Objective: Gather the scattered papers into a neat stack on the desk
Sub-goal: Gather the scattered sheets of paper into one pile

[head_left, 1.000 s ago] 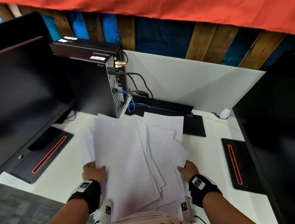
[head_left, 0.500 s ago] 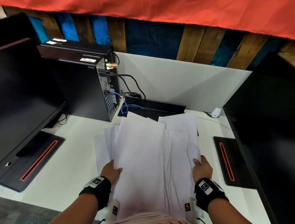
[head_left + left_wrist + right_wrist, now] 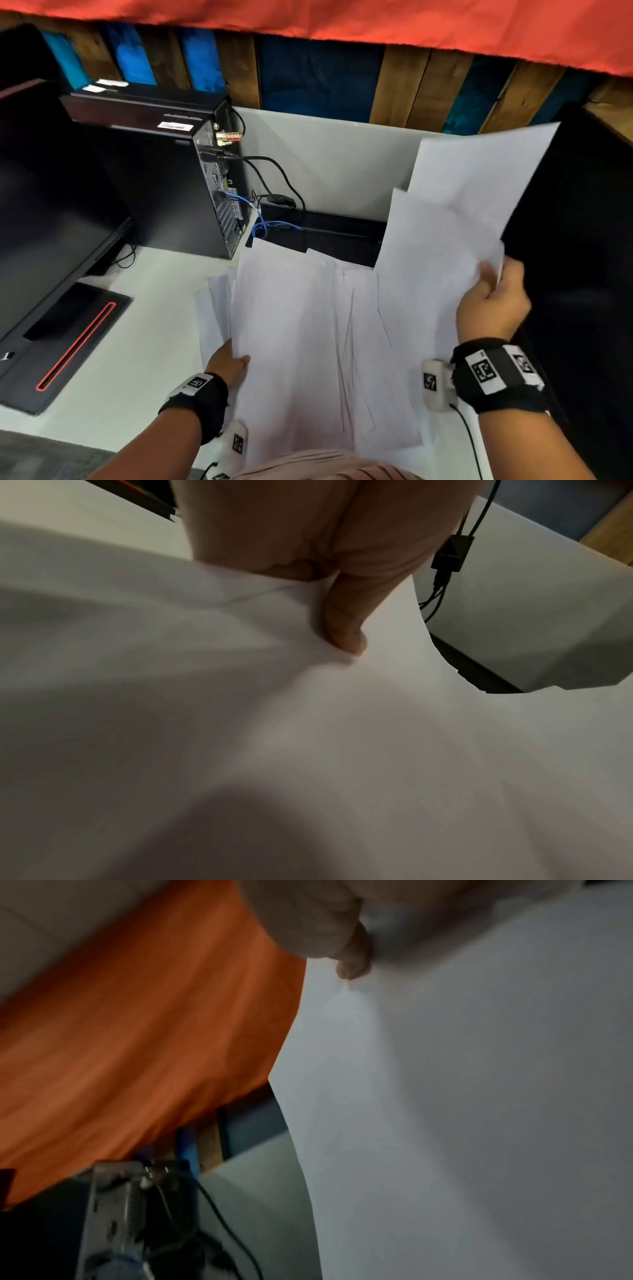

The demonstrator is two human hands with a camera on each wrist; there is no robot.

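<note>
A loose pile of white papers (image 3: 291,342) lies fanned on the white desk (image 3: 144,342) in front of me. My left hand (image 3: 227,361) grips the pile's left edge, thumb on top of the sheets (image 3: 346,634), fingers hidden beneath. My right hand (image 3: 491,301) is raised at the right and pinches a few sheets (image 3: 462,212) by their right edge, lifted off the pile and tilted up toward the back wall. In the right wrist view the thumb (image 3: 352,961) presses on the lifted paper (image 3: 462,1096).
A black computer tower (image 3: 164,178) with cables (image 3: 274,192) stands behind the pile at left. Black monitors flank the desk, left (image 3: 44,222) and right (image 3: 582,257), the left one's base bearing a red stripe (image 3: 68,346). A white partition (image 3: 325,164) closes the back.
The right hand has risen from the desk, lifting a few sheets up and to the right. The left hand stays on the pile's left edge; the pile has been squeezed narrower.
</note>
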